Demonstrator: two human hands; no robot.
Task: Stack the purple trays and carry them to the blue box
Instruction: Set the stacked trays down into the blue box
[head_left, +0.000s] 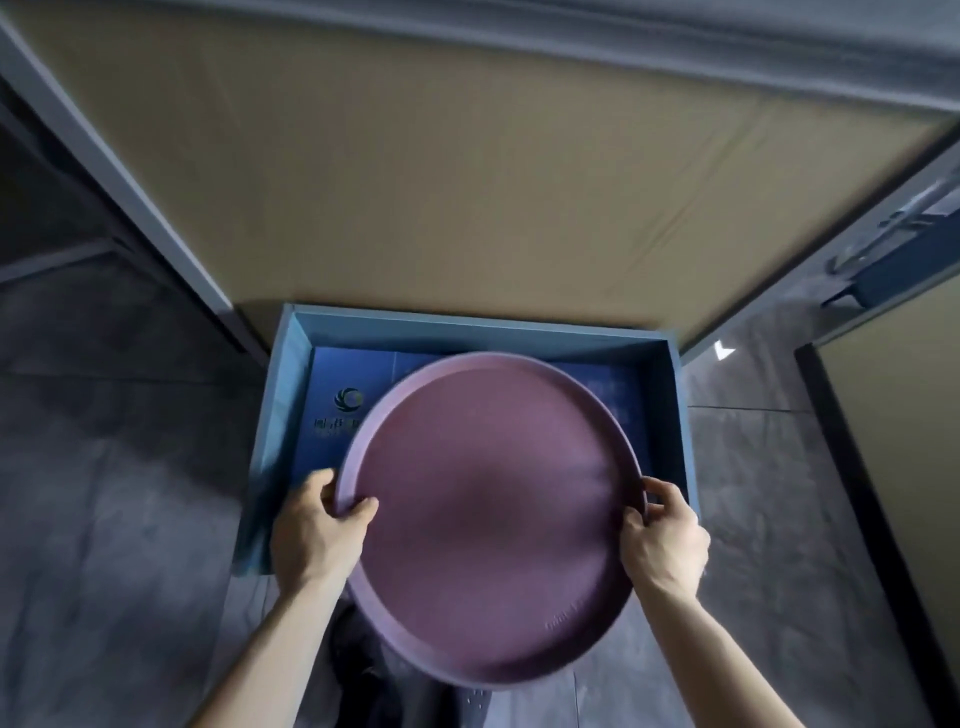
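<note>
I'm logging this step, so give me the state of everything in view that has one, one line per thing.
Purple tray: held level above the blue box, not set down; whether more trays sit under it cannot be told.
Blue box: open, on the floor, printed blue sheet inside.
Left hand: fingers closed on the tray's left rim.
Right hand: fingers closed on the tray's right rim.

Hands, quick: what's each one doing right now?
Left hand: closed on the left rim of the round purple plastic tray.
Right hand: closed on the tray's right rim.
</note>
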